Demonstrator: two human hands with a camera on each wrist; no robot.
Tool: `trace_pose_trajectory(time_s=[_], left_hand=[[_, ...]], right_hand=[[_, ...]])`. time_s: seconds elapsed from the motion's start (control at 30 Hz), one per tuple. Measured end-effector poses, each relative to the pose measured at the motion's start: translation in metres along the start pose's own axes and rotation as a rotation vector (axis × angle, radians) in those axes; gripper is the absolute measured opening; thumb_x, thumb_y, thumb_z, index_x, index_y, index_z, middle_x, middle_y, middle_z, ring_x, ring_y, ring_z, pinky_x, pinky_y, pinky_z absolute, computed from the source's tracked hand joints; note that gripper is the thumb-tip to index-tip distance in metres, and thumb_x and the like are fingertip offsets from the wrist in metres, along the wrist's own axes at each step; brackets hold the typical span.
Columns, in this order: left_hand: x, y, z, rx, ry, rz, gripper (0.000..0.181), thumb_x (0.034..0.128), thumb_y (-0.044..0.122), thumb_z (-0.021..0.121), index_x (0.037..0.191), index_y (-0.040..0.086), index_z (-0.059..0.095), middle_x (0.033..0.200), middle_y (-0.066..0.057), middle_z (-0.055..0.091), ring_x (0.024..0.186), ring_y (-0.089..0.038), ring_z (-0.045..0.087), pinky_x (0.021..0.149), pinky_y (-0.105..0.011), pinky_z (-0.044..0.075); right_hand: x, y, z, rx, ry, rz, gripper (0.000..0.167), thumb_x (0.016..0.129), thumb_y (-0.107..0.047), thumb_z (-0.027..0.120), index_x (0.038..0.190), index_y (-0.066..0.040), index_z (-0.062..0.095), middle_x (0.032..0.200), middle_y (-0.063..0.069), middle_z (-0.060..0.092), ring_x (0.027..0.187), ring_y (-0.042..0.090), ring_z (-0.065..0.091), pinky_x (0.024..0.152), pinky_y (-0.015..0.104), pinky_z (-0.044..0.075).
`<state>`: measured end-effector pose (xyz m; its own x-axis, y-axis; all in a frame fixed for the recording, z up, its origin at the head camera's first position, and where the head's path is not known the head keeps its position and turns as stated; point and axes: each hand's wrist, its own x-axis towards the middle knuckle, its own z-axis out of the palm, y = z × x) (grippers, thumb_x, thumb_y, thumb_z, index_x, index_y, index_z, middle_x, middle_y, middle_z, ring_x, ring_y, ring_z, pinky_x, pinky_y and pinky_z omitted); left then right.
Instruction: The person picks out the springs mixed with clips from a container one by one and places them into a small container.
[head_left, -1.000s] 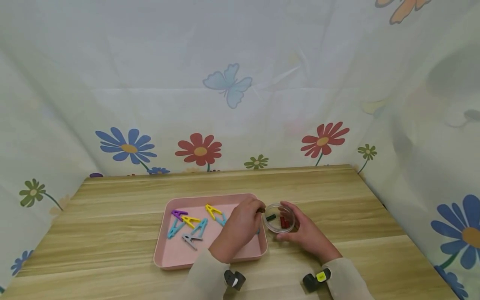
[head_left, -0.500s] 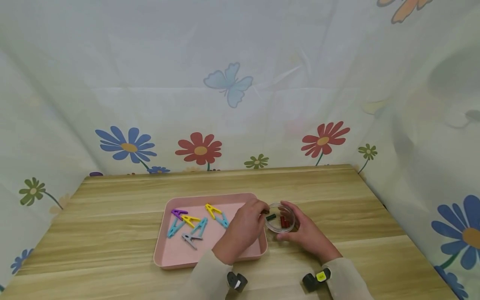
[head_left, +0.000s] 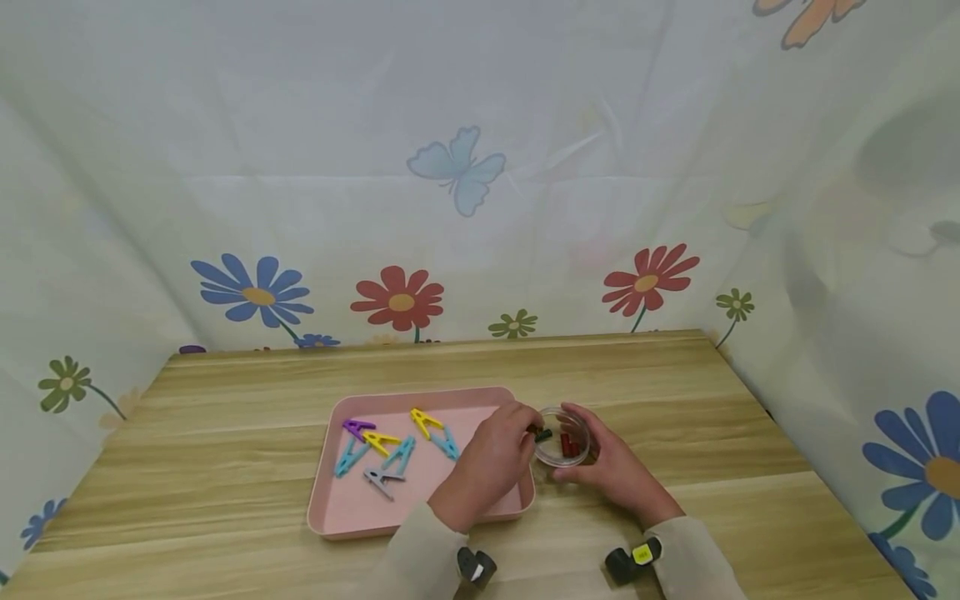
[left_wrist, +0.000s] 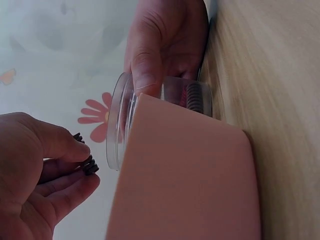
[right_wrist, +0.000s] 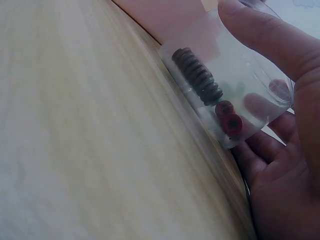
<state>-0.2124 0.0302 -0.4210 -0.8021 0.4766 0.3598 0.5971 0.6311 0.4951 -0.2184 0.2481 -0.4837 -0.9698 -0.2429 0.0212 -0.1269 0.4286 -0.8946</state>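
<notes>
My left hand (head_left: 491, 458) pinches a small dark coil spring (left_wrist: 90, 166) between thumb and fingers, just left of the mouth of a clear round plastic jar (left_wrist: 116, 125). The jar stands on the table, and my right hand (head_left: 615, 467) grips it from the right, thumb on the near side and fingers on the far side. Inside lie a dark coil spring (right_wrist: 197, 76), greenish in the head view, and red springs (right_wrist: 231, 123) seen end-on in the right wrist view.
A pink tray (head_left: 423, 504) stands left of the jar, its right wall close beside it. Several plastic clips lie in it: purple (head_left: 358, 428), yellow (head_left: 426, 422), blue (head_left: 350, 457) and grey (head_left: 384, 481). My left forearm crosses the tray's near right corner.
My left hand has shifted slightly right, bringing the pinched spring to the jar's rim. More of a blue clip in the tray shows now. The right hand and jar stay nearly still.
</notes>
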Motion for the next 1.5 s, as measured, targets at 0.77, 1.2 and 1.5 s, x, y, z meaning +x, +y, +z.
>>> trace_pose_trajectory(time_s=[0.77,1.2,1.5], left_hand=[[0.0,-0.001,0.01,0.073,0.036,0.127,0.012,0.0943,0.008,0.06,0.103,0.01,0.067,0.101,0.0,0.063,0.09,-0.01,0.062,0.082,-0.025,0.053],[0.0,-0.002,0.013,0.124,0.034,0.181,0.015,0.0945,0.01,0.06,0.106,0.011,0.069,0.104,0.001,0.065,0.092,-0.009,0.064,0.082,-0.024,0.054],[0.001,-0.001,0.012,0.148,0.015,0.184,0.016,0.094,0.01,0.061,0.107,0.011,0.07,0.105,0.0,0.065,0.093,-0.01,0.064,0.081,-0.022,0.054]], right_hand=[[0.001,0.002,0.0,-0.012,-0.003,-0.014,0.099,0.069,-0.036,0.086,0.151,-0.026,0.03,0.148,-0.001,0.046,0.137,0.023,0.044,0.109,0.049,0.036],[0.001,0.004,0.001,-0.019,0.002,-0.004,0.1,0.068,-0.036,0.087,0.15,-0.027,0.031,0.147,-0.001,0.047,0.136,0.022,0.045,0.107,0.043,0.039],[0.0,0.003,0.001,-0.009,-0.001,0.003,0.099,0.069,-0.036,0.086,0.151,-0.028,0.029,0.148,-0.002,0.046,0.136,0.022,0.045,0.109,0.05,0.035]])
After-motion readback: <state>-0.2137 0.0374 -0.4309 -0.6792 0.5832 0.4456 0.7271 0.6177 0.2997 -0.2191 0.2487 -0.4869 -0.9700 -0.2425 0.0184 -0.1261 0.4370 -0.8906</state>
